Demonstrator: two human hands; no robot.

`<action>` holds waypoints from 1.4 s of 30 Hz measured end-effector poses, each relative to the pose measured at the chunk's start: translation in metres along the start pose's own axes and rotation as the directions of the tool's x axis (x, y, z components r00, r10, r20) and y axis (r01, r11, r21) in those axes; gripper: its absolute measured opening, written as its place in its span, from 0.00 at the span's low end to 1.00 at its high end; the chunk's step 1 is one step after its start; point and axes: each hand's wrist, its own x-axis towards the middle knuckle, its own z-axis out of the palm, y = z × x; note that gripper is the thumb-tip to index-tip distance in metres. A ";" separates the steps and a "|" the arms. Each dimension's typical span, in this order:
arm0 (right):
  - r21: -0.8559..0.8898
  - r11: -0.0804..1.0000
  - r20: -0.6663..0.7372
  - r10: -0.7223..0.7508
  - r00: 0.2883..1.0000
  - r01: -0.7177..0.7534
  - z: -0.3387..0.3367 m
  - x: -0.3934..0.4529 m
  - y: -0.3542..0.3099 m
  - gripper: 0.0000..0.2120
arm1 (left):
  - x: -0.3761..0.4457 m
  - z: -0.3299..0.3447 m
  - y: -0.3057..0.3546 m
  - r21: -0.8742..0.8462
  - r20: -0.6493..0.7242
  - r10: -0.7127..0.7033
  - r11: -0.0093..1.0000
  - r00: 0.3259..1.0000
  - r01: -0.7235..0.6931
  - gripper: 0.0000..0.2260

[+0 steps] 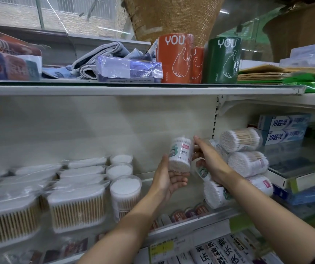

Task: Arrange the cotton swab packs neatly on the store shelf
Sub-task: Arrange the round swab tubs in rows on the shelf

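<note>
The store shelf (181,221) is carrying rectangular clear boxes (74,208) packed with wooden-stemmed cotton swabs at left, round tubs (125,193) of swabs beside them, and a pile of cylindrical packs (246,162) lying on their sides at right. The left hand (169,180) is gripping one swab cylinder (180,155) above the shelf; the right hand (210,161) is curling round another pack (203,172) in the pile.

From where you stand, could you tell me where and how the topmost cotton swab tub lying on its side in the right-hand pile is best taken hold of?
Take the topmost tub around its curved wall near the front, with a grip coming straight in from the aisle. It lies on its side, white swab tips facing you, resting on the tub below, so the round wall is exposed above and at the sides. Lift upward, probably, so the pile does not roll.
</note>
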 end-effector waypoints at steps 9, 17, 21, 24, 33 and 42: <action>0.076 0.990 0.081 -0.127 0.989 0.121 -0.001 -0.004 -0.003 0.13 | -0.001 -0.002 0.001 -0.057 -0.028 0.038 0.998 0.999 -0.039 0.20; 0.151 0.978 0.079 -0.155 0.985 0.142 -0.003 -0.004 -0.003 0.10 | -0.005 -0.001 0.005 -0.084 -0.044 0.049 0.995 0.998 -0.053 0.17; 0.149 0.979 0.072 -0.150 0.986 0.138 -0.003 -0.004 -0.003 0.09 | -0.003 -0.002 0.004 -0.097 -0.057 0.044 0.994 0.997 -0.049 0.16; 0.125 0.983 0.069 -0.147 0.987 0.137 -0.003 -0.005 -0.003 0.09 | -0.002 -0.001 0.004 -0.110 -0.066 0.051 0.992 0.996 -0.058 0.15; 0.045 0.990 0.078 -0.141 0.987 0.137 -0.003 -0.007 -0.002 0.09 | -0.003 -0.001 0.003 -0.058 -0.082 0.092 0.994 0.992 -0.097 0.10; 0.072 0.990 0.119 -0.133 0.984 0.125 -0.001 -0.006 -0.001 0.14 | 0.001 -0.002 0.001 -0.013 -0.060 0.122 0.992 0.991 -0.123 0.13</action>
